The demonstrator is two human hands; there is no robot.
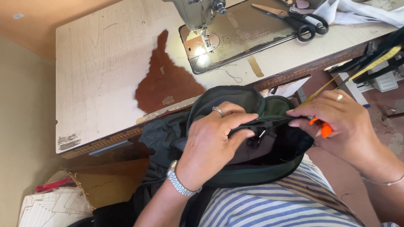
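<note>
Striped shirt below, both hands' fingers pinch the dark green bag (252,105) at its seam: left hand (210,143) closed on soft, limp fabric, right hand (341,122) also clutching an orange snipper (322,128).

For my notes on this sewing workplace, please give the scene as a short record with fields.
left hand: grips the dark green bag at its zipper edge; wears a ring and a metal watch
right hand: pinches the same edge and holds a small orange tool
table: worn, pale, with a brown bare patch
sewing machine: lamp lit
scissors: black handles, lying on the table
</note>
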